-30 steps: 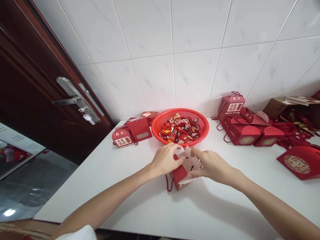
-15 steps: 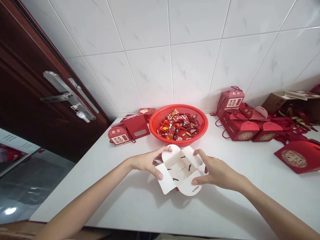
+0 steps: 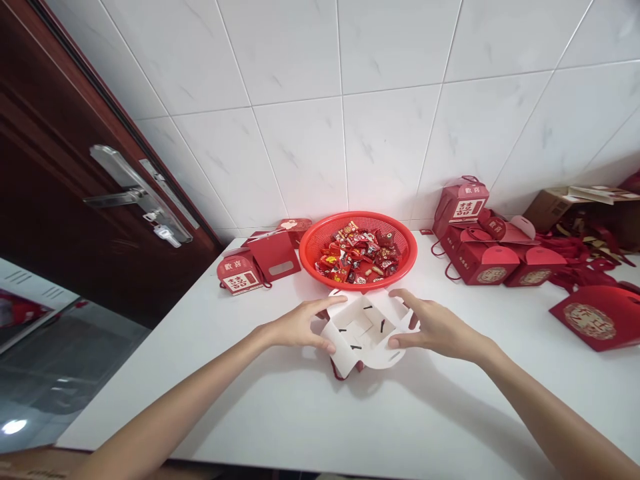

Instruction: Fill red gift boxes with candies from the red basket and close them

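Observation:
Between my hands is a small paper candy box [image 3: 356, 331], its white inside facing up and its flaps spread outward. Dark cord ends poke through its inner walls, and a bit of red cord shows beneath it. My left hand [image 3: 303, 325] grips the box's left side, thumb on the near left flap and fingers at the far left one. On the right side, my right hand [image 3: 434, 327] holds the flaps between thumb and fingers. Just behind the box stands a red plastic basket [image 3: 306, 257] with wrapped candies [image 3: 356, 250] and a few peanuts inside.
Several red gift boxes [image 3: 480, 261] are stacked at the right, with another red box [image 3: 595, 317] nearer. Farther right is a cardboard box [image 3: 547, 210] beside red ribbons. Folded red boxes [image 3: 275, 257] stand at the left. A brown door [image 3: 65, 133] borders the white table [image 3: 280, 413].
The box has tipped and shifted slightly right, its near flaps folding up more toward the middle. Red cord now shows under its near side. Both hands still grip it.

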### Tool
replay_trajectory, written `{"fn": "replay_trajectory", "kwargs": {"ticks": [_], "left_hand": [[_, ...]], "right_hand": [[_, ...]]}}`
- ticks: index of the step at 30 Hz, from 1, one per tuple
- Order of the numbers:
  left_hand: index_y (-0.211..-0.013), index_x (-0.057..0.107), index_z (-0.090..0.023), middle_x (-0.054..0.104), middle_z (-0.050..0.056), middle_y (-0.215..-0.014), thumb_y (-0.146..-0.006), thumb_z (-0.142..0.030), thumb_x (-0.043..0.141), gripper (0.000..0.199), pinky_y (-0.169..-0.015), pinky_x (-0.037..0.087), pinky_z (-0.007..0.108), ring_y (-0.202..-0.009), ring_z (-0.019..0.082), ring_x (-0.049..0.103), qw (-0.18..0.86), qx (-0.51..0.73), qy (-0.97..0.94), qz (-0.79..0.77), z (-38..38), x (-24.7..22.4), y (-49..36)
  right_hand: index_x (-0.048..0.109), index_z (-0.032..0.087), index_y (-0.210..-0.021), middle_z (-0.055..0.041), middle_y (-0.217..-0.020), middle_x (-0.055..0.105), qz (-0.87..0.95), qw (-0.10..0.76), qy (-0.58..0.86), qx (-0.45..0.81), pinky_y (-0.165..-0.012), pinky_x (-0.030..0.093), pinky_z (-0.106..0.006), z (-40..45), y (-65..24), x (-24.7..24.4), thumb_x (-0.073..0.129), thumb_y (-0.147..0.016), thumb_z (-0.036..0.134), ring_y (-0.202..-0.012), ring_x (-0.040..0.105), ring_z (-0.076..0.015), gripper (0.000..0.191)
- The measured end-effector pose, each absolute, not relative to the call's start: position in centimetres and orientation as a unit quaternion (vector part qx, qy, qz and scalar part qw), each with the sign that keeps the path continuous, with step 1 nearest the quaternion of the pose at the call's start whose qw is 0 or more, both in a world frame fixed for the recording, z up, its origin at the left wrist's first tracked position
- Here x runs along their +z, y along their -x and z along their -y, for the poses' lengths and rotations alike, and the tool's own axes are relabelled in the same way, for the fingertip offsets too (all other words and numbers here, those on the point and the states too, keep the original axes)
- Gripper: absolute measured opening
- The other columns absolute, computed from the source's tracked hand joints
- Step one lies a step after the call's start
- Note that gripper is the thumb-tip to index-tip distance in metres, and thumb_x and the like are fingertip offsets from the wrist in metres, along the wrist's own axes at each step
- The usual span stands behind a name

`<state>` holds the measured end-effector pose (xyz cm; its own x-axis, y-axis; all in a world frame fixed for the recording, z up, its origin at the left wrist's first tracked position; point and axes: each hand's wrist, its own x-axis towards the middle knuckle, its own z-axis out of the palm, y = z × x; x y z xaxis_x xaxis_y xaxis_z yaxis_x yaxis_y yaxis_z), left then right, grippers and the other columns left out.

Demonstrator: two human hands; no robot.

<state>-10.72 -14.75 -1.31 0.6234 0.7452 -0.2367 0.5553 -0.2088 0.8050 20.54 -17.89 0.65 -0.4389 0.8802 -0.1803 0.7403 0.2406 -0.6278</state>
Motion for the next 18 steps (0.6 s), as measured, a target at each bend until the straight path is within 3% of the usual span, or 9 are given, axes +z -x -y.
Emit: {"fn": "replay_trajectory", "kwargs": {"ticks": [2,4,9,12,14,16,18], "left_hand": [[-0.154,0.04,-0.031,0.041,0.01,-0.16,-0.064,-0.047,0.087,0.103,-0.108,0.043,0.038,-0.136,0.031,0.049,0.432,0.065,-0.797,-0.418,14.5,0.1,10.7],[-0.154,0.041,-0.033,0.05,0.009,-0.153,-0.065,-0.05,0.086,0.101,-0.102,0.046,0.034,-0.126,0.029,0.058,0.404,0.03,-0.811,-0.423,14.5,1.8,10.8],[-0.142,0.058,-0.029,0.073,0.006,-0.118,-0.078,-0.058,0.073,0.072,-0.081,0.05,0.027,-0.096,0.023,0.069,0.325,0.006,-0.837,-0.441,13.6,6.1,10.7],[-0.129,0.068,-0.022,0.075,0.006,-0.113,-0.089,-0.053,0.06,0.051,-0.082,0.049,0.027,-0.095,0.021,0.068,0.286,0.078,-0.849,-0.437,11.4,6.9,9.9],[-0.123,0.071,-0.021,0.076,0.006,-0.112,-0.088,-0.048,0.06,0.046,-0.084,0.049,0.027,-0.097,0.021,0.068,0.27,0.106,-0.85,-0.439,9.4,6.5,9.0],[-0.114,0.075,-0.024,0.077,0.005,-0.11,-0.085,-0.045,0.063,0.038,-0.084,0.049,0.027,-0.095,0.022,0.069,0.261,0.067,-0.862,-0.43,7.2,5.5,7.6],[-0.096,0.08,-0.026,0.079,0.004,-0.098,-0.084,-0.045,0.062,0.029,-0.083,0.049,0.029,-0.088,0.023,0.07,0.253,-0.047,-0.868,-0.425,5.2,4.4,6.0]], "right_hand": [[0.047,0.025,-0.137,-0.0098,-0.106,0.071,0.792,0.11,0.524,0.295,-0.075,0.049,-0.037,17.8,-20.9,1.3,0.067,-0.079,0.067,-0.087,0.067,-0.0283,0.074],[0.052,0.026,-0.136,-0.0108,-0.112,0.071,0.799,0.124,0.517,0.282,-0.076,0.05,-0.037,17.6,-21.3,2.0,0.067,-0.079,0.068,-0.091,0.068,-0.0286,0.073],[0.067,0.023,-0.119,-0.0091,-0.105,0.074,0.781,0.208,0.516,0.283,-0.071,0.054,-0.035,15.4,-22.5,4.5,0.065,-0.082,0.061,-0.079,0.07,-0.0227,0.053],[0.071,0.019,-0.105,-0.0088,-0.095,0.075,0.764,0.311,0.49,0.284,-0.07,0.055,-0.035,12.7,-22.6,5.8,0.065,-0.082,0.06,-0.077,0.07,-0.0225,0.047],[0.072,0.017,-0.096,-0.0092,-0.09,0.075,0.74,0.382,0.46,0.308,-0.072,0.056,-0.034,10.6,-22.2,6.2,0.067,-0.08,0.059,-0.08,0.07,-0.023,0.045],[0.071,0.016,-0.09,-0.0085,-0.084,0.075,0.713,0.434,0.433,0.34,-0.072,0.057,-0.033,8.5,-21.4,6.0,0.07,-0.079,0.056,-0.078,0.07,-0.0219,0.041],[0.069,0.016,-0.085,-0.0066,-0.078,0.073,0.688,0.465,0.421,0.366,-0.067,0.057,-0.031,6.3,-20.3,5.5,0.073,-0.077,0.051,-0.069,0.068,-0.0189,0.036]]}}
